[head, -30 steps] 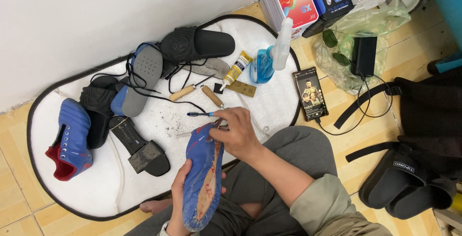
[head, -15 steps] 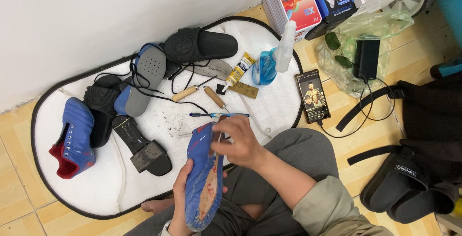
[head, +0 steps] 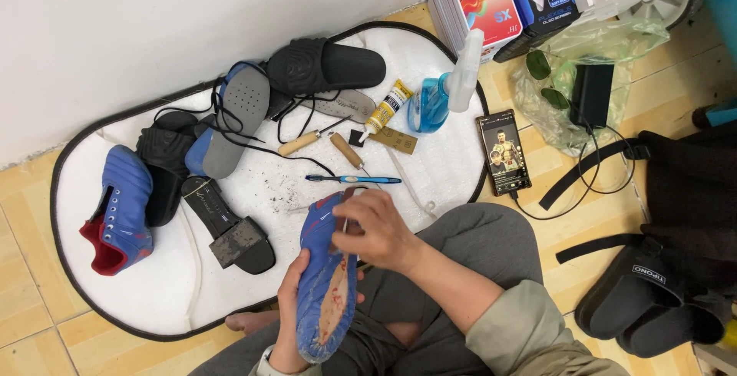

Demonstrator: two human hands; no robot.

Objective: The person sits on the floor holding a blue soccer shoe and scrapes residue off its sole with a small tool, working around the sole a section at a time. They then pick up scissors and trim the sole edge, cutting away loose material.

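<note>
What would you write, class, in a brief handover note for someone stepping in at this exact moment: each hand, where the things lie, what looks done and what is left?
Left hand: grips the blue shoe sole from beneath, underside up.
Right hand: fingers pinched at the sole's upper edge, on something too small to identify.
Things: blue toothbrush, glue tube, spray bottle and two wooden-handled tools lie on the white mat; the matching blue shoe sits at its left end.
Done: the sole is off its shoe, and reddish bare patches show.
Left: sole and shoe are not yet joined.
</note>
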